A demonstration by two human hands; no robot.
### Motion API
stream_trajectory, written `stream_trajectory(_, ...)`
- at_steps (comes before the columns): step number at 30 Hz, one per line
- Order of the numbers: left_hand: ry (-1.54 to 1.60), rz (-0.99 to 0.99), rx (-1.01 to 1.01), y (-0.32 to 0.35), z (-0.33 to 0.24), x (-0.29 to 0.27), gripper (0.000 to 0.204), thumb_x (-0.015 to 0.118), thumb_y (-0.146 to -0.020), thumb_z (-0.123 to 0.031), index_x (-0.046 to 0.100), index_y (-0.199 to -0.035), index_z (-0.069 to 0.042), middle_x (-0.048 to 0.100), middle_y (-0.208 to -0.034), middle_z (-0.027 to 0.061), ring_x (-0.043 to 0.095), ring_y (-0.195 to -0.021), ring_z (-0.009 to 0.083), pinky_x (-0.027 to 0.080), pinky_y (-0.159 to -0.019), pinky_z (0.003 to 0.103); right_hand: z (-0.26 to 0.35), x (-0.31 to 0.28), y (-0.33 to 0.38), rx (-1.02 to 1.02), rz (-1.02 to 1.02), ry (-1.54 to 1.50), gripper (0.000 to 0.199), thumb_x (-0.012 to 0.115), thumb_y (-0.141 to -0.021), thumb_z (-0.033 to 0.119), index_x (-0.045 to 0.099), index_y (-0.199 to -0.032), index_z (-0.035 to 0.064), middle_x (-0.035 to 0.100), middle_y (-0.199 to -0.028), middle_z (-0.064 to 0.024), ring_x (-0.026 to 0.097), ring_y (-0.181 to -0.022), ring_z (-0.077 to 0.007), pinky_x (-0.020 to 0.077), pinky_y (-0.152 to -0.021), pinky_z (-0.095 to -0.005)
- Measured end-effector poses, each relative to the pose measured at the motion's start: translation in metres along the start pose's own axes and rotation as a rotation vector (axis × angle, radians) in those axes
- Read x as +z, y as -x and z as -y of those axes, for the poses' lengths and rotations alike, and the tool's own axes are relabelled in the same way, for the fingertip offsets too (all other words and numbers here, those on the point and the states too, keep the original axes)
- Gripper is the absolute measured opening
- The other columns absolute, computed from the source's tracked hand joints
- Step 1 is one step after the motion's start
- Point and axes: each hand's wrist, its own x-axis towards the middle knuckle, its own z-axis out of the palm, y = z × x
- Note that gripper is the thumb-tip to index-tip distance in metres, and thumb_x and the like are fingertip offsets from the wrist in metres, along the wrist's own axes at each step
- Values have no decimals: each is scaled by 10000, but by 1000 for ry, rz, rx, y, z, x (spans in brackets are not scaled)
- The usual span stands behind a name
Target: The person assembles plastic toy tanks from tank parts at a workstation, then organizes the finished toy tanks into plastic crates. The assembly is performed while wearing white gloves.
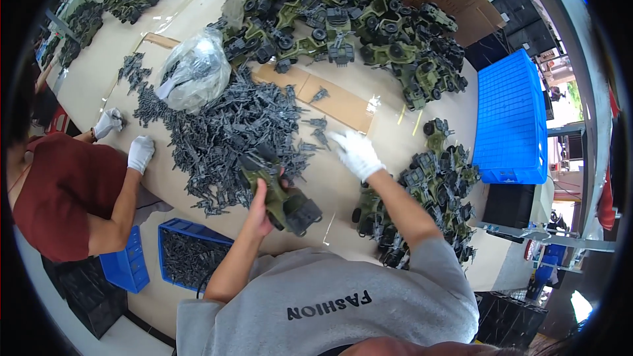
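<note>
My bare left hand (260,209) is closed round an olive-green and black toy military vehicle (280,191), held tilted above the near side of the table. My right hand (357,153), in a white glove, reaches out over the tabletop with its fingers stretched and apart, and nothing shows in it. Close to its fingertips lie a few loose dark grey plastic toy pieces (320,137). Left of these spreads a big heap of the same grey pieces (231,125), partly behind the vehicle.
Finished-looking toy vehicles (428,184) crowd the table at right, and another pile (336,20) fills the back. A clear plastic bag (198,72) rests on the heap. Cardboard strips (336,102) lie behind. A blue crate (511,118) stands at right. A co-worker (72,198) sits left.
</note>
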Motion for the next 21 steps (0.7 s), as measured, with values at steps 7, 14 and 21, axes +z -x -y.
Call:
stream_trajectory(7,89,-67,78,66,-26,-1,715,449,-1024,-550,380,-1508,-27,588,-1151,68,582,-1160,278,452,-1049,441,-21,53,-49,-477,142,91,271,614,-868,169,655,-1133,129,631,-1254,-120,676,-880,-326,542,-782,-448)
stream_trajectory(14,119,-156,57,57,-20,7,525,520,-1020,-479,544,-1371,-89,651,-1097,51,616,-1121,259,501,-995,445,41,49,27,688,-192,-1142,371,524,-1021,420,675,-991,82,649,-786,-42,610,-718,-190,476,-659,-327)
stream_trajectory(21,-26,-159,-62,81,-12,45,445,585,-995,-473,624,-1260,-117,674,-1030,36,653,-987,194,541,-898,379,183,-106,108,748,164,-1389,754,293,-1015,691,672,-828,67,538,-681,12,463,-665,-112,392,-676,-267)
